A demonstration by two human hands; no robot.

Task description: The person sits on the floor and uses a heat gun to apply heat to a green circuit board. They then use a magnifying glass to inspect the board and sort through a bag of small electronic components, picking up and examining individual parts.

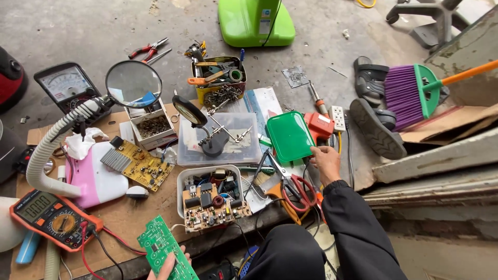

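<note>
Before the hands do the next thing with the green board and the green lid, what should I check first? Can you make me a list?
1. Left hand has a grip on the green circuit board: ok, fingers lie on its lower edge.
2. Right hand reaches the green lid: ok, fingertips are at its lower right corner.
3. Lid firmly gripped: cannot tell.
4. Red-handled scissors away from the right hand: not ok, they lie just beside the wrist.
5. Soldering iron cool: cannot tell.
6. Orange multimeter leads out of the board's way: not ok, the red and black wires run close to it.
</note>
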